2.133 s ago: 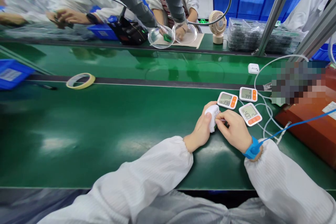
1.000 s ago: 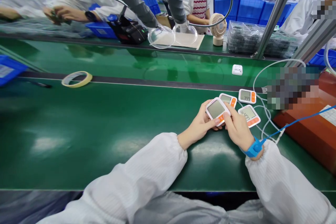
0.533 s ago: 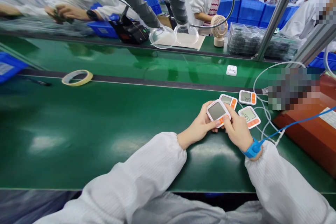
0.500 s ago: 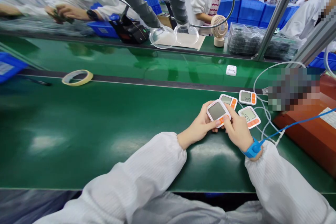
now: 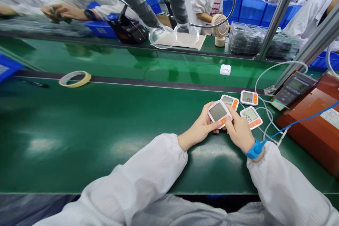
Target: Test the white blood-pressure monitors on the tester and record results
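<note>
Between both hands I hold a white blood pressure monitor [image 5: 217, 111], tilted with its screen facing up. The screen looks grey and blank. My left hand [image 5: 198, 129] grips its left and lower edge, the thumb lying near the orange buttons. My right hand [image 5: 240, 130] holds the right side, with its thumb on or beside an orange button; I cannot tell if it presses. Behind the held unit, a similar monitor [image 5: 234, 103] is partly covered. Two more lie to the right: one monitor [image 5: 249, 97] reads 399, another monitor [image 5: 251, 117] seems to read 400.
Pale tubes [image 5: 269, 114] run toward a handheld meter [image 5: 293, 86] on a red-brown box [image 5: 315, 120]. A blue wrist strap [image 5: 255, 149] with cord is on my right wrist. Further off are a white unit [image 5: 225, 70], a tape roll [image 5: 75, 79], a fan [image 5: 220, 30] and co-workers.
The monitor has turned from edge-on to screen up, and my right fingers went from pinching at its side to holding it. The white unit beyond slid left. A person opposite stepped right.
</note>
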Motion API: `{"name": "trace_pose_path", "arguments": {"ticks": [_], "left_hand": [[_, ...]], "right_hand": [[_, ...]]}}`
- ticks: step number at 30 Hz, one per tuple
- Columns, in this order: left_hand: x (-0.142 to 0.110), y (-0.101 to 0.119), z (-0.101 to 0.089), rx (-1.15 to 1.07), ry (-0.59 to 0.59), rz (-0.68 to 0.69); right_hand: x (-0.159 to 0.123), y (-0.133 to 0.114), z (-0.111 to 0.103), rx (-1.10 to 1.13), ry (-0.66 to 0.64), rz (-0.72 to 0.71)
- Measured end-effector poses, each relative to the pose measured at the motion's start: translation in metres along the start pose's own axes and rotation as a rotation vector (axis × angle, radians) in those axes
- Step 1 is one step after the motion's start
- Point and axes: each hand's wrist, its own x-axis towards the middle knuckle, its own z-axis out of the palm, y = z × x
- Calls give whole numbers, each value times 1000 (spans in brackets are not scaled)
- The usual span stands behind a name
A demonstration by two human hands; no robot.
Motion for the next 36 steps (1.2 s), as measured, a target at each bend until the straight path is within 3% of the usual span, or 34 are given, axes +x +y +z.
{"name": "trace_pose_path", "arguments": {"ticks": [36], "left_hand": [[1,0,0,30,-6,-12]], "right_hand": [[0,-4,-1,-17,-19,46]]}}
